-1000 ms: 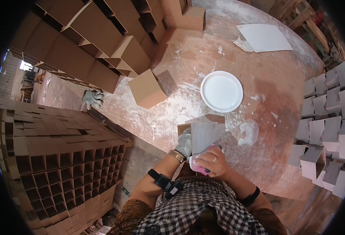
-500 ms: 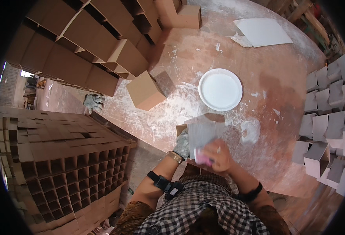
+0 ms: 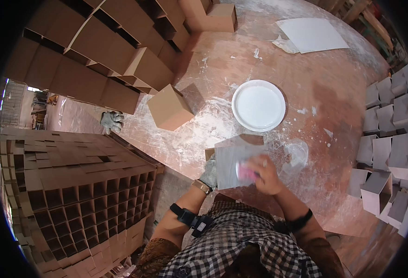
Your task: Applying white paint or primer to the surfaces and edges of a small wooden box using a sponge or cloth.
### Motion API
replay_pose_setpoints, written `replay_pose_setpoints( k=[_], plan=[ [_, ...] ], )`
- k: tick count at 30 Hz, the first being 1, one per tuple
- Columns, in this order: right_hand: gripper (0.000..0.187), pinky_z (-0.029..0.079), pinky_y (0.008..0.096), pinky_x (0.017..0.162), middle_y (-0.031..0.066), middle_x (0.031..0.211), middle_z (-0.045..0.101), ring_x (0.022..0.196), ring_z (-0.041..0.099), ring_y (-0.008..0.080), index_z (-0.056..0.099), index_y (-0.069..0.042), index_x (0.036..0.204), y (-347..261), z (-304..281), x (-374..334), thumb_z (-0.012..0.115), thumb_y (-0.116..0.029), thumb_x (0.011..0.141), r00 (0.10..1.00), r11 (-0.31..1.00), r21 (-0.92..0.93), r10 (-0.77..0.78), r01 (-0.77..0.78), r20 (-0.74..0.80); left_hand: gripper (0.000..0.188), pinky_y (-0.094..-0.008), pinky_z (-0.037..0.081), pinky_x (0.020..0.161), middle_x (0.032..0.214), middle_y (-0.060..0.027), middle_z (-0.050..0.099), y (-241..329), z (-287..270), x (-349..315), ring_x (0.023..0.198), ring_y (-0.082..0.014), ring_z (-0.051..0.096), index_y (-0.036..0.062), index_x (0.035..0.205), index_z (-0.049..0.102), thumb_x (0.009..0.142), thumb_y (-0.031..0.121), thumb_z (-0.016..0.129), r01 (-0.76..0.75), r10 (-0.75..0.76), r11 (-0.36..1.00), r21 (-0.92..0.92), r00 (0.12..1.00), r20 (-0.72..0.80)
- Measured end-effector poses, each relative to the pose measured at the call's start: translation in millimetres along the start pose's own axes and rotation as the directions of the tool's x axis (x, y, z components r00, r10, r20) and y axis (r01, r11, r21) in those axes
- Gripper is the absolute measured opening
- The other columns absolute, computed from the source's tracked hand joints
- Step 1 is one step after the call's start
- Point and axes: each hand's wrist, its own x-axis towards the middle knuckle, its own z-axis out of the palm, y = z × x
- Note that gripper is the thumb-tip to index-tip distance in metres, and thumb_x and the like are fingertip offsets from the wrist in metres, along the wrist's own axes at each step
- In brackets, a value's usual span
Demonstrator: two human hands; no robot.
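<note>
Gluing step: right hand (image 3: 266,175) wipes a pink sponge (image 3: 246,173) across a flat grey cardboard sheet (image 3: 235,160).
Gloved left hand (image 3: 209,172) grips the sheet's edge; next, likely recharging from the round white glue dish (image 3: 258,105).

Glue-smeared round brown table (image 3: 343,106), cardboard box stacks (image 3: 74,204) at left, daylight beyond.

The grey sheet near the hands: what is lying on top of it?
On the grey sheet rests the right hand, pressing a pink pad. The gloved left hand holds its left edge. The hand covers the rest of the pad.
</note>
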Motion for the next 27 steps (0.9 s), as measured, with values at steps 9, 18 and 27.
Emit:
replay_pose_setpoints(
  k=[9, 18, 27],
  plan=[
    [0.039, 0.044, 0.0406, 0.071, 0.0076, 0.095, 0.064, 0.078, 0.059, 0.0269, 0.061, -0.012, 0.108, -21, 0, -11, 0.061, -0.008, 0.069, 0.99, 0.993, 0.002, -0.116, 0.116, 0.077, 0.038, -0.0351, 0.039, 0.098, 0.125, -0.0107, 0.05, -1, 1, 0, 0.116, -0.0213, 0.047, 0.0054, 0.127, 0.045, 0.092, 0.021, 0.046, 0.029, -0.027, 0.998, 0.053, 0.999, -0.041],
    [0.044, 0.044, 0.0399, 0.07, 0.0114, 0.093, 0.063, 0.081, 0.057, 0.028, 0.06, -0.009, 0.109, 5, 9, 50, 0.059, -0.004, 0.066, 0.985, 0.99, -0.132, -0.067, 0.046, -0.157, 0.037, -0.0345, 0.039, 0.097, 0.122, -0.0097, 0.052, 30, -4, 8, 0.111, -0.0212, 0.05, 0.0056, 0.124, 0.047, 0.09, 0.021, 0.051, 0.205, -0.303, 0.585, -0.785, 0.953, 0.022],
    [0.037, 0.044, 0.0395, 0.071, 0.0124, 0.095, 0.061, 0.085, 0.058, 0.0301, 0.062, -0.008, 0.105, -29, 10, 12, 0.058, -0.002, 0.069, 0.998, 1.0, -0.025, -0.014, 0.013, -0.057, 0.039, -0.0372, 0.041, 0.092, 0.11, -0.0087, 0.059, 18, 5, 8, 0.105, -0.024, 0.054, 0.0076, 0.117, 0.054, 0.083, 0.028, 0.057, 0.026, -0.042, 0.996, -0.089, 0.982, -0.186]
  ],
)
